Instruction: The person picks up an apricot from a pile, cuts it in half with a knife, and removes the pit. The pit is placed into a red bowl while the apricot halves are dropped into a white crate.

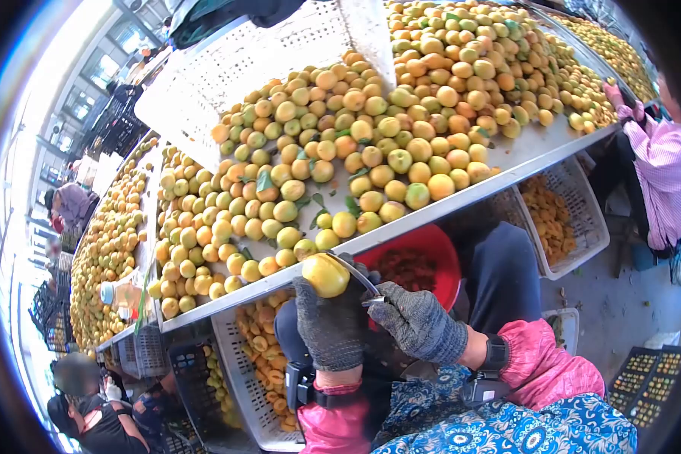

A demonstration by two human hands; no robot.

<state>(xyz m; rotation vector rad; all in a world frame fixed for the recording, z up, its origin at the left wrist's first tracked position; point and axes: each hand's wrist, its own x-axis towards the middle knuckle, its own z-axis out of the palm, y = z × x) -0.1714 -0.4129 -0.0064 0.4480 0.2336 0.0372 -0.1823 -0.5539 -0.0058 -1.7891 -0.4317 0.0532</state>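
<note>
My left hand point(329, 321), in a dark grey knit glove, grips a yellow fruit point(325, 274) just below the table's front edge. My right hand point(416, 321), gloved the same way, holds a small metal blade point(359, 281) whose curved edge lies against the fruit's right side. Both wrists carry black straps and pink sleeves. A red basin point(431, 253) with dark scraps sits right behind my hands, under the table edge.
A long metal table point(537, 147) is heaped with yellow and orange fruit point(340, 151). A tilted white crate point(227, 76) rests on the pile. White crates of fruit point(560, 219) stand below. One person in a pink striped sleeve point(662, 170) works at right; other people are at left.
</note>
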